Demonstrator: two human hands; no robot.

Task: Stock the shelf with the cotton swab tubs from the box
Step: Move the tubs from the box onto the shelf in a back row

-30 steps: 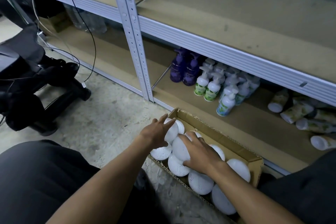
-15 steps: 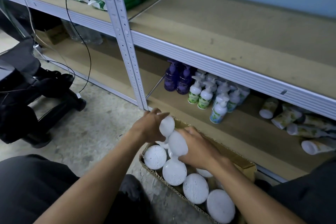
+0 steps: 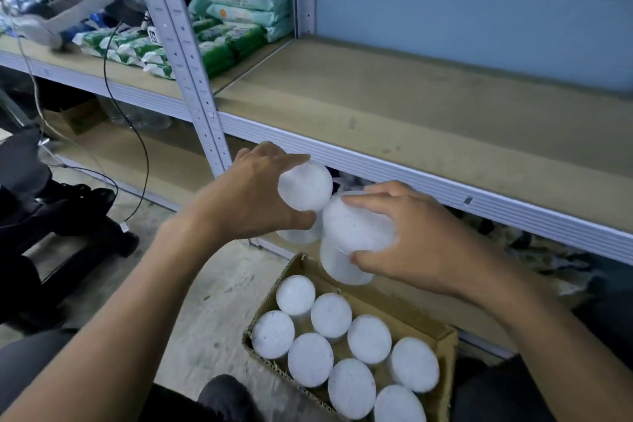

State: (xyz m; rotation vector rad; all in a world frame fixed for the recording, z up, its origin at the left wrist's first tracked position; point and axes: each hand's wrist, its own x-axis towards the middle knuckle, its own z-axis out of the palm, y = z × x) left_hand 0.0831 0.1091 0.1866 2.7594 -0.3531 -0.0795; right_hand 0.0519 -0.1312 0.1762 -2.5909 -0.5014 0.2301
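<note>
My left hand (image 3: pixel 250 195) grips a round white cotton swab tub (image 3: pixel 305 187) by its lid, lifted just below the front rail of the bare wooden shelf (image 3: pixel 428 106). My right hand (image 3: pixel 407 243) grips a second white tub (image 3: pixel 352 233) beside it, and its fingers also touch another tub lower down. Both tubs hang above the open cardboard box (image 3: pixel 442 336) on the floor. Several more white tubs (image 3: pixel 329 315) stand upright in the box, lids up.
A grey slotted upright post (image 3: pixel 185 55) stands left of the bare shelf. Green and white wipe packs (image 3: pixel 219 41) lie on the shelf to the left. A black office chair (image 3: pixel 44 216) and a cable (image 3: pixel 137 147) sit at left on the concrete floor.
Both hands have lifted their tubs up out of the box to the height of the shelf rail. The view has tilted upward, so the lower shelf's bottles are now mostly hidden.
</note>
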